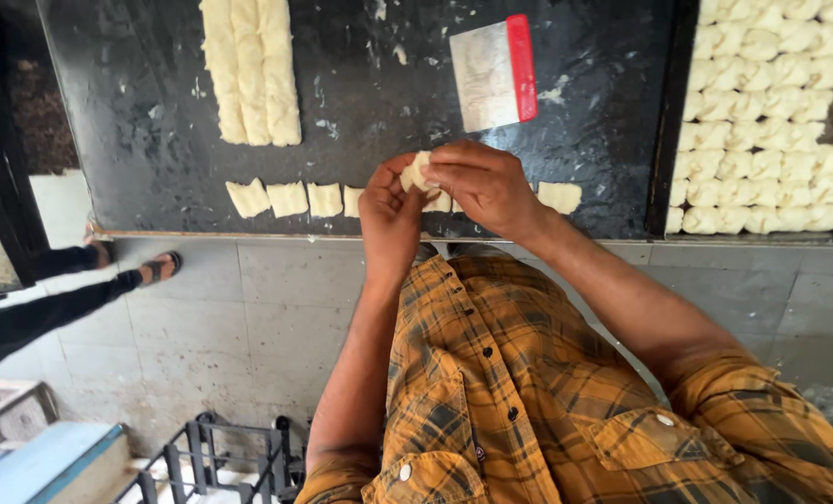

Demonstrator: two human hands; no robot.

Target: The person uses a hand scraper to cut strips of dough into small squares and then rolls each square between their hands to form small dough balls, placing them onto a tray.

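Observation:
My left hand (390,210) and my right hand (484,184) meet over the front edge of a dark worktop (136,121). Together they pinch one small pale dough piece (417,172) and hold it just above the surface. A row of cut dough squares (287,199) lies along the front edge, partly hidden behind my hands, with one more square (560,196) to the right. Further back lie long strips of dough (251,70) side by side. A metal scraper with a red handle (494,73) rests flat beyond my hands.
A dark tray (682,112) at the right holds several rows of folded dough pieces (766,121). Another person's legs in dark trousers and a sandal (160,268) reach in from the left over the grey tiled floor. A black metal rack (220,457) stands lower left.

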